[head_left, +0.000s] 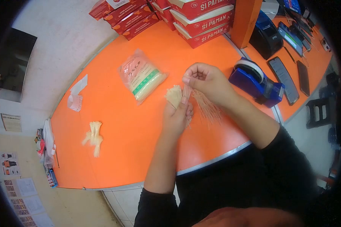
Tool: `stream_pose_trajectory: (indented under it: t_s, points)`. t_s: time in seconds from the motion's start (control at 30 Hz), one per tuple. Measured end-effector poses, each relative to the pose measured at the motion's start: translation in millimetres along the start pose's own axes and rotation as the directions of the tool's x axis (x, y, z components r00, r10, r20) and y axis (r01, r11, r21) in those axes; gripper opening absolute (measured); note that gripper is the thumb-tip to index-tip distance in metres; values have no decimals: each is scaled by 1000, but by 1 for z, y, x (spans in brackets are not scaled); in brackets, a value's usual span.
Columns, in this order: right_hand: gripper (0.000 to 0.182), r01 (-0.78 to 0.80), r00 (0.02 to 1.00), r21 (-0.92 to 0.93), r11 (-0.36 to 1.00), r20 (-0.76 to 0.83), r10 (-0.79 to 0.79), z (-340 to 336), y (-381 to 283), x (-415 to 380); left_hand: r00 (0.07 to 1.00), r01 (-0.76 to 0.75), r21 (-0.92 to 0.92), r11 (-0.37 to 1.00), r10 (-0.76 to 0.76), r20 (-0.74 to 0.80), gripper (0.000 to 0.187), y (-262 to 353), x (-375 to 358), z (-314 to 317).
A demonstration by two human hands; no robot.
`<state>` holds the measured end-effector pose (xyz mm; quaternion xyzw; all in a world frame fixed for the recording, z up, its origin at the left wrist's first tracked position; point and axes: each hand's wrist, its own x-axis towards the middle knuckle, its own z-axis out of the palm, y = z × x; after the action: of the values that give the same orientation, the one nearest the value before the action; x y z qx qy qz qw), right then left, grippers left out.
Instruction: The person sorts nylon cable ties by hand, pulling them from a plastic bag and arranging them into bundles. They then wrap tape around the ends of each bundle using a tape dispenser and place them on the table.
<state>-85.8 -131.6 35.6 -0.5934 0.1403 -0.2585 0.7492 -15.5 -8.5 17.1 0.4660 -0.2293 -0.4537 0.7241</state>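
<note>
My left hand [177, 117] is closed round a bundle of pale yellow strands [174, 95], whose blunt tuft sticks up past the thumb. Just to the right and above, my right hand [207, 80] pinches the upper end of some thin, translucent strands [186, 92], which run down to the left fingertips. A fringe of loose pale strands [206, 108] spreads below the right hand. Beyond my hands lies a clear plastic packet [142, 76] with red and green print and pale yellow contents. Further left, small tied bundles of pale strands [94, 137] rest on the orange table [125, 159].
Red printed boxes [204, 24] are stacked at the back beside an orange post [246, 22]. A blue tape dispenser [257, 82] stands right of my right forearm, with phones [283, 79] past it. A curled paper slip [76, 94] lies near the left edge.
</note>
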Motion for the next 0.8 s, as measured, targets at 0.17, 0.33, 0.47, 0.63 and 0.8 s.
stream_pose_trajectory:
  t_s: [0.17,0.33,0.47,0.63,0.8]
  points:
    - [15,-127,991,102,987,-21,130,0,-16,-1,1000,-17,-14,1000,17,-11,15,0,2,-8]
    - [14,3,986,-89,996,166,12,0,9,0,998,-40,10,999,41,-53,16,1,3,-10]
    - [11,-54,993,-124,991,99,66,3,5,-3,990,-114,105,988,122,-71,14,-1,3,-7]
    - [12,-6,1000,-117,993,1,6,5,7,-2,979,-179,105,978,188,-75,14,-2,3,-5]
    - [15,-27,998,-36,999,63,29,9,6,-5,982,-165,196,967,179,-57,14,-1,2,-7]
